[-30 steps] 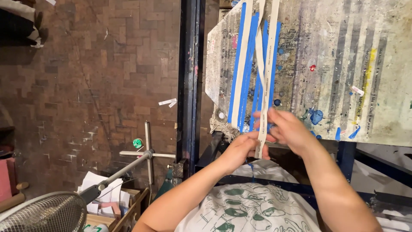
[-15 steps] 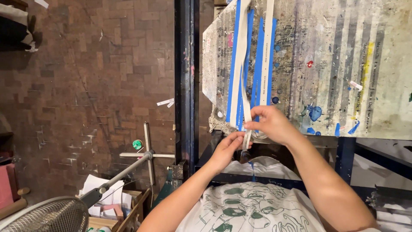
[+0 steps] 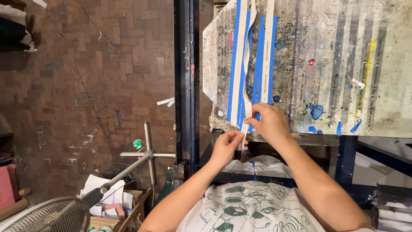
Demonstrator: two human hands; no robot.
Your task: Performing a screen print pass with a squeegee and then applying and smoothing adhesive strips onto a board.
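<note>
Worn on the head, looking steeply down, close over the worktop (image 3: 343, 64); brick floor (image 3: 86, 64) at left.

Likely print workshop: paint-spattered worktable (image 3: 343, 64), brick floor (image 3: 86, 77), standing fan (image 3: 47, 215), steel frame (image 3: 185, 77).

Both hands (image 3: 251, 133) forward, fingers pinched

White ribbon strips (image 3: 238, 73) are laid over blue tape stripes (image 3: 260, 56) on a grey, paint-spattered board (image 3: 343, 64); reddish-brown brick floor (image 3: 86, 77) is patterned in herringbone.
</note>
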